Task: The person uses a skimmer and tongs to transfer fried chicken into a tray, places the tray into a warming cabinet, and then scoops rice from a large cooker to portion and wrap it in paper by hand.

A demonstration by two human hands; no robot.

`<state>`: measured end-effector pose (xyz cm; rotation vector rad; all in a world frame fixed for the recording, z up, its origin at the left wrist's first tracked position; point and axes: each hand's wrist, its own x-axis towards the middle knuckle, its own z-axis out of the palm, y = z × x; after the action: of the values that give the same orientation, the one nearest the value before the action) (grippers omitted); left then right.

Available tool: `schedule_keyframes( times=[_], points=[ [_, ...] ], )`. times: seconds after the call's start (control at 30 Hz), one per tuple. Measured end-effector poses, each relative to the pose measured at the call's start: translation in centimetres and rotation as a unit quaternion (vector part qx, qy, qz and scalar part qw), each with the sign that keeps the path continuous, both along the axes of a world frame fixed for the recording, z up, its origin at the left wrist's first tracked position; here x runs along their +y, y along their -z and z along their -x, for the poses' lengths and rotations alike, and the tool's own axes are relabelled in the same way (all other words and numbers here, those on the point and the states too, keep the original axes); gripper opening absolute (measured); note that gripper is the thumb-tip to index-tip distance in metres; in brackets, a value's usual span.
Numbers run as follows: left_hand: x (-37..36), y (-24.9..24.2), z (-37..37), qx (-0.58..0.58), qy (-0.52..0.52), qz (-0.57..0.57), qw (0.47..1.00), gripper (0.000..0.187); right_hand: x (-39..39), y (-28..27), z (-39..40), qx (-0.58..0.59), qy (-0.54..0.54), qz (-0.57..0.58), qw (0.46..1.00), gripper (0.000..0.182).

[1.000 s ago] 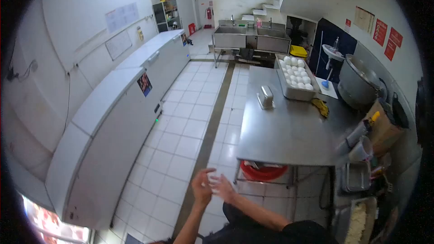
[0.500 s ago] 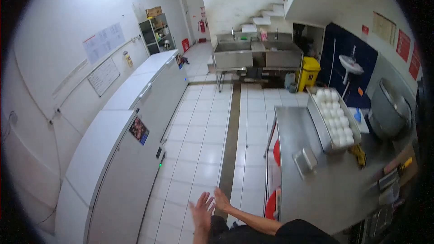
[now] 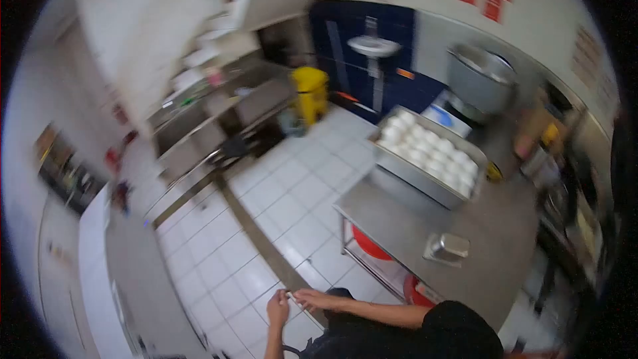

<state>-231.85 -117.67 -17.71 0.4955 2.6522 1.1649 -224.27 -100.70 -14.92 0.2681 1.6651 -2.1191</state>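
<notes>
My left hand (image 3: 277, 307) is raised low in the view, over the tiled floor, its fingers curled in. Close beside it, my right hand (image 3: 316, 300) reaches across with its fingers stretched out toward the left one. Blur hides whether the two hands touch, or whether anything small lies in the left fingers. To the right stands a steel table (image 3: 379, 209). On it are a deep metal tray (image 3: 425, 185) filled with rows of white dough balls (image 3: 432, 151) and a small metal container (image 3: 450, 247).
A grey mixing bowl (image 3: 480, 83) stands behind the tray. A yellow bin (image 3: 310, 93) and a steel double sink (image 3: 199, 139) are at the back, with a small washbasin (image 3: 373, 46) on the wall. White chest freezers (image 3: 143, 279) line the left. Red containers (image 3: 372, 244) sit under the table.
My view has swung to the right and tilted, bringing the table and tray nearer the middle. My hands have drawn closer together, and the left fingers, spread before, are now curled.
</notes>
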Motion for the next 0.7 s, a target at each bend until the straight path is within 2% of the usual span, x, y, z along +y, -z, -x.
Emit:
schedule_keyframes(
  times=[0.03,0.07,0.1,0.13,0.17,0.2,0.23,0.27,0.3,0.33,0.37,0.43,0.5,0.57,0.6,0.67,0.7],
  points=[
    [-2.0,4.7,4.9,-0.107,0.031,0.04,0.993,0.04,2.5,0.7,1.7,0.086,0.019,-0.225,0.97,0.044],
    [-4.9,10.2,9.5,-0.186,0.064,0.174,0.965,0.043,4.9,1.4,3.0,0.11,0.054,-0.37,0.921,0.041],
    [-8.6,16.4,14.3,-0.251,0.081,0.304,0.916,0.045,7.2,2.1,4.6,0.131,0.074,-0.51,0.847,0.038],
    [-12.6,22.1,18.4,-0.334,0.084,0.348,0.872,0.059,9.1,2.7,5.7,0.093,0.098,-0.507,0.851,0.038],
    [-14.9,24.8,21.0,-0.313,0.088,0.326,0.888,0.062,11.1,3.2,7.1,0.062,0.121,-0.504,0.853,0.038],
    [-14.0,22.1,21.9,-0.373,-0.034,0.248,0.893,0.063,12.8,4.3,9.1,-0.037,0.115,-0.441,0.89,0.044],
    [-14.3,21.2,23.3,-0.408,-0.109,0.075,0.903,0.062,13.9,5.8,11.1,-0.133,0.102,-0.363,0.916,0.05],
    [-13.8,20.4,24.9,-0.478,-0.161,-0.02,0.863,0.055,14.8,9.1,12.9,-0.138,0.051,-0.357,0.923,0.059],
    [-13.7,19.9,25.9,-0.494,-0.169,-0.043,0.852,0.054,14.3,13.5,15.7,-0.139,0.003,-0.34,0.93,0.068],
    [-13.2,19.0,27.3,-0.495,-0.173,-0.045,0.85,0.053,14.1,17.5,18.9,-0.042,-0.069,-0.036,0.996,0.072],
    [-12.3,18.4,28.2,-0.501,-0.179,-0.047,0.845,0.053,14.6,14.4,21.6,-0.025,-0.02,-0.081,0.996,0.072],
    [-9.3,17.8,31.2,-0.514,-0.189,-0.05,0.835,0.052,18.7,4.4,27.8,-0.156,-0.056,0.059,0.984,0.072],
    [-4.6,17.7,34.8,-0.529,-0.199,-0.053,0.823,0.051,23.0,5.1,34.4,-0.14,-0.103,-0.146,0.974,0.065],
    [0.0,17.8,39.6,-0.536,-0.196,-0.056,0.819,0.05,27.1,0.4,38.9,0.039,-0.047,-0.368,0.928,0.061],
    [2.5,17.8,42.1,-0.538,-0.187,-0.056,0.82,0.049,29.1,0.4,41.0,0.03,-0.035,-0.372,0.927,0.061],
    [7.7,18.1,47.3,-0.545,-0.163,-0.058,0.82,0.048,33.1,0.4,45.2,0.005,0.177,-0.407,0.896,0.053],
    [10.7,17.2,49.8,-0.548,-0.148,-0.058,0.821,0.048,35.4,1.4,46.9,0.0,0.186,-0.41,0.893,0.053]
  ],
)
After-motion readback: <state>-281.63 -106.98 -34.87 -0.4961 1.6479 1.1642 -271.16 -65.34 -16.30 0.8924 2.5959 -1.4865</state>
